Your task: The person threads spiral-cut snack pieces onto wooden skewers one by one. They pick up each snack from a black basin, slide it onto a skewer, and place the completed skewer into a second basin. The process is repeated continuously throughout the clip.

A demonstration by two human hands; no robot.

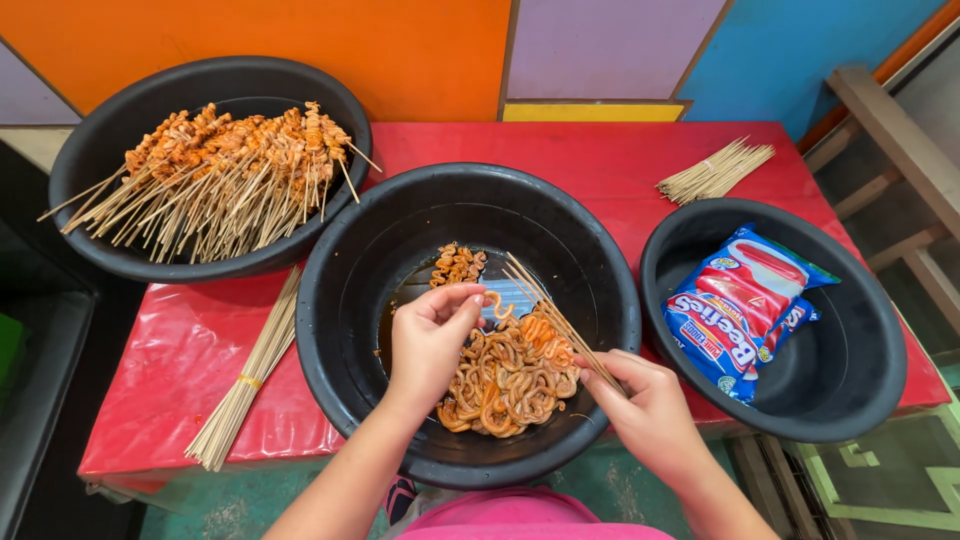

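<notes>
We work over the centre basin (330,300), a black round tub on the red worktop (600,160). Our left hand (430,345) is closed in a pinch on one curled strip of marinated meat (495,305), lifted just above the heap. Our right hand (650,405) is closed around a small bunch of bare bamboo skewers (550,310), whose tips point up and left over the heap toward the pinched strip.

Done so far, as we judge it: the left basin (90,170) carries a large pile of loaded skewers (220,170), orange with coating — a substantial share of the work.

Left to do: the heap of marinated strips (510,385) in the centre basin sits in brown liquid, with a small separate clump (458,265) near the far wall. We judge this to be a modest remainder, though more than a few skewers' worth.

Stock of sticks is ample — one tied bundle (245,375) lies between the left and centre basins, a second bundle (715,170) lies at the far right of the worktop. The right basin (860,330) holds unopened blue sausage packs (745,310), untouched.
</notes>
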